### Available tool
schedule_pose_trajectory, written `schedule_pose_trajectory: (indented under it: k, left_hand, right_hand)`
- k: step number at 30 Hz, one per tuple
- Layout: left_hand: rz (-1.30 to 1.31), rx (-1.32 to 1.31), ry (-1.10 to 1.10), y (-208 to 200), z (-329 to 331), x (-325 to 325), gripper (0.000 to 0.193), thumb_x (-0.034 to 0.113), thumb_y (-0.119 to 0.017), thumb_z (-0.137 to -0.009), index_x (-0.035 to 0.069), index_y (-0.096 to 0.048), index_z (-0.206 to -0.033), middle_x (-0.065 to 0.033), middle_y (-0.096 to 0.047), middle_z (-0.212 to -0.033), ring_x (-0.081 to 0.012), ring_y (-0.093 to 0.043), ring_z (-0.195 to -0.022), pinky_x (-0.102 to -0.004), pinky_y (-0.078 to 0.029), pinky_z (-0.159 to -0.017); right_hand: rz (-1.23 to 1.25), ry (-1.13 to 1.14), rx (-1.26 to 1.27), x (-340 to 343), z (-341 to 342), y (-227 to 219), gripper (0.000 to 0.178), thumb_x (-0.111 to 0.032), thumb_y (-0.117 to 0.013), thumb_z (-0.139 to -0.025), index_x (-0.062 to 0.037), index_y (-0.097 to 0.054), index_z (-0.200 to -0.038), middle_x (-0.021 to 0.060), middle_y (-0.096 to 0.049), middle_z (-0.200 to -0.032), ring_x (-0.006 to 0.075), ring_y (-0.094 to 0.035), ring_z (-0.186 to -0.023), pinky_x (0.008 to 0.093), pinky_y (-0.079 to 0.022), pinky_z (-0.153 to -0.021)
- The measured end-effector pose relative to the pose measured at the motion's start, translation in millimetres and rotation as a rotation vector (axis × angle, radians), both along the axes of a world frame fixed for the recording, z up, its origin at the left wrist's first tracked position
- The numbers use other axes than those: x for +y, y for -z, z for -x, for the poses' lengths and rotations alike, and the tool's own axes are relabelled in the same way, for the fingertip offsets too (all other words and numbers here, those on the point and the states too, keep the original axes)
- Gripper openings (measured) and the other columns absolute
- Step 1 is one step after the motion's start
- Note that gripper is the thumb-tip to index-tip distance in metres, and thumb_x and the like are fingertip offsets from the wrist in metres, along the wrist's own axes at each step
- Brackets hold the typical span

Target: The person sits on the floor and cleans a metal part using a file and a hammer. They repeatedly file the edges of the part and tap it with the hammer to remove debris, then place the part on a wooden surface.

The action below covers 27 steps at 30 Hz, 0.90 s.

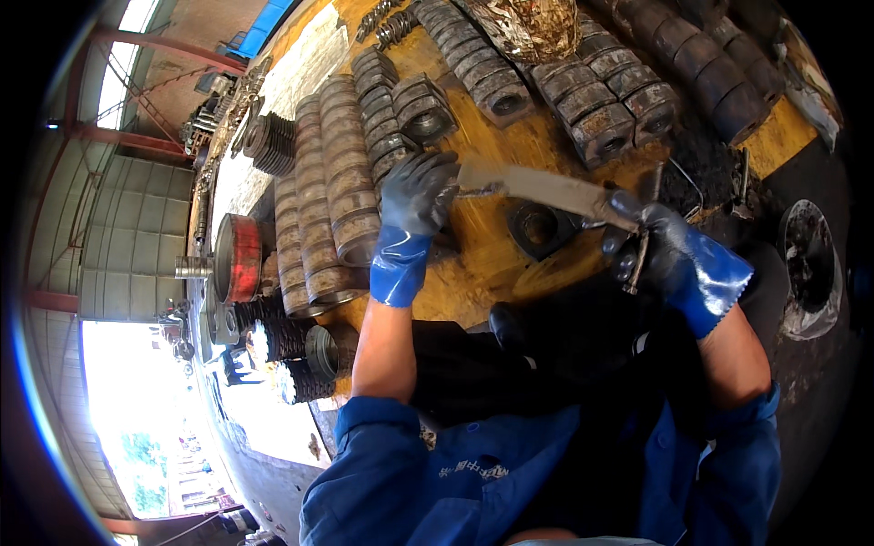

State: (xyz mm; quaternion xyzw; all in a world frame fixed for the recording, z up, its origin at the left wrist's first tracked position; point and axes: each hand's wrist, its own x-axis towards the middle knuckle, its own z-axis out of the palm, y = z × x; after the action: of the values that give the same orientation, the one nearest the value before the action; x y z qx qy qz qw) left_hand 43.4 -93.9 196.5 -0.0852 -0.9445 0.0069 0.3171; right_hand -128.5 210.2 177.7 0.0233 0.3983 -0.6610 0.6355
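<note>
A long, flat, grey-brown bar (551, 189), blurred in places, spans the gap between my hands above a yellow work surface (473, 282). My left hand (419, 196), in a blue glove with a dark grey coating, closes at its left end. At the other end my right hand (660, 250), gloved alike, is wrapped round the bar. A thin metal rod (639, 259) shows against the right fingers; I cannot tell whether it joins the bar. Beneath the bar lies a dark block with a round hole (537, 229). Another squarish metal block (424, 109) stands beyond my left hand.
Rows of round metal parts (346, 173) line the left, and rows of blocky parts (583, 109) the far side. A container of scraps (533, 32) sits at the back. To the right are a T-shaped metal piece (742, 191) and a ring-shaped part (810, 268); a red drum (238, 259) stands left.
</note>
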Motion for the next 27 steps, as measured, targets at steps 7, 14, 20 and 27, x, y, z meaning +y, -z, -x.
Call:
schedule_pose_trajectory:
  k: [7, 14, 20, 27]
  left_hand:
    - [0.118, 0.039, -0.012, -10, 22, 21, 0.027, 0.011, -0.063, -0.069, 0.007, -0.067, -0.095, -0.0141, -0.067, -0.105, -0.0353, -0.063, -0.099, -0.0477, -0.049, -0.087]
    - [0.195, 0.038, -0.033, -12, 18, 38, 0.026, 0.01, -0.068, -0.068, 0.008, -0.069, -0.094, -0.0106, -0.068, -0.106, -0.034, -0.063, -0.099, -0.0472, -0.049, -0.086]
    - [0.272, -0.049, -0.051, 6, 25, 42, 0.022, 0.011, -0.068, -0.071, 0.009, -0.069, -0.093, -0.0087, -0.066, -0.11, -0.0303, -0.061, -0.105, -0.0466, -0.047, -0.091]
    - [0.305, -0.181, -0.151, 37, 26, 37, 0.034, 0.015, -0.065, -0.072, 0.015, -0.069, -0.106, -0.006, -0.062, -0.124, -0.0296, -0.055, -0.119, -0.0494, -0.039, -0.103]
  right_hand:
    - [0.075, 0.103, 0.149, 26, 40, 20, 0.047, -0.032, -0.055, -0.091, 0.0054, -0.054, -0.118, 0.0145, -0.067, -0.089, 0.0144, -0.06, -0.05, 0.0244, -0.051, -0.041]
    - [0.094, -0.042, 0.196, 26, 37, 28, 0.042, -0.029, -0.05, -0.096, 0.0048, -0.052, -0.12, 0.0169, -0.066, -0.097, 0.0142, -0.063, -0.056, 0.0239, -0.053, -0.041]
    - [0.008, -0.023, 0.188, 32, 35, 23, 0.036, -0.025, -0.053, -0.096, 0.0049, -0.054, -0.117, 0.0158, -0.065, -0.102, 0.0115, -0.063, -0.059, 0.0221, -0.053, -0.041]
    - [-0.019, -0.008, 0.137, 29, 28, 8, 0.038, -0.027, -0.052, -0.097, 0.006, -0.056, -0.115, 0.0122, -0.067, -0.087, 0.01, -0.06, -0.05, 0.0218, -0.051, -0.039]
